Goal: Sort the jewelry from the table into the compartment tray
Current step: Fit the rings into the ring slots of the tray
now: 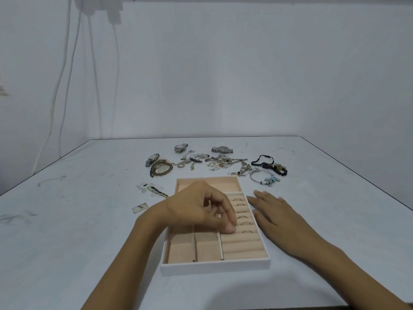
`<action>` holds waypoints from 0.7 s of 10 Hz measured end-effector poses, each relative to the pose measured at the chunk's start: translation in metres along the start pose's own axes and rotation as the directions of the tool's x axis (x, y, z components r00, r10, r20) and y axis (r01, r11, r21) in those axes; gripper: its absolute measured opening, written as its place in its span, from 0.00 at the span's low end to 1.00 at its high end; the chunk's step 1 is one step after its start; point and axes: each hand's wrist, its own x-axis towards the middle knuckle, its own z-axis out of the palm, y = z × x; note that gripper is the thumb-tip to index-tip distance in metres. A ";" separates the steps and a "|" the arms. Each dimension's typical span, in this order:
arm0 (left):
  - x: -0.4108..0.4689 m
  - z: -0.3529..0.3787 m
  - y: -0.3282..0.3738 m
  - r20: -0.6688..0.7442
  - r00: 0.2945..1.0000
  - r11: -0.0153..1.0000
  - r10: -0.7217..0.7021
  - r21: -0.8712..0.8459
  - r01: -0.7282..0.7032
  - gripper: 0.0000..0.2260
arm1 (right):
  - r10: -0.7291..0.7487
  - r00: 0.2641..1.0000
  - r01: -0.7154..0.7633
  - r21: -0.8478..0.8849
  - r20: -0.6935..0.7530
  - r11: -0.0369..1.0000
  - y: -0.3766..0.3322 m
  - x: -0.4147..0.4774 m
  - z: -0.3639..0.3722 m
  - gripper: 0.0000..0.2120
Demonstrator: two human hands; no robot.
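Tray near middle of table, white rim, peach lining. My left hand over it, fingers curled, tips bunched at ring rolls on tray's right side, likely seating ring; whether anything is pinched, cannot tell. My right hand flat, fingers straight, just beside tray's right edge, probably steadying it. Rings already in rolls. Unsorted jewelry heaped behind tray, toward table's far edge.

Your white rectangular compartment tray is lined in plain peach velvet, and thin gold rings glint in it. You also see a silver metal wristwatch, a black cord bracelet, a silver bangle with turquoise beads, and a pale grey table streaked with dark scuffs.
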 end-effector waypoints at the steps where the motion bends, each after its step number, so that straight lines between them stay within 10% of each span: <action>1: 0.001 0.001 -0.003 0.002 1.000 1.000 -0.013 0.020 0.013 0.06 | -0.008 1.000 0.008 0.004 -0.020 1.000 0.001 0.000 0.002 0.22; 7: 0.001 -0.001 -0.007 0.048 0.999 1.000 0.007 0.015 -0.008 0.06 | -0.012 1.000 0.012 -0.039 -0.006 0.999 0.000 0.000 0.002 0.22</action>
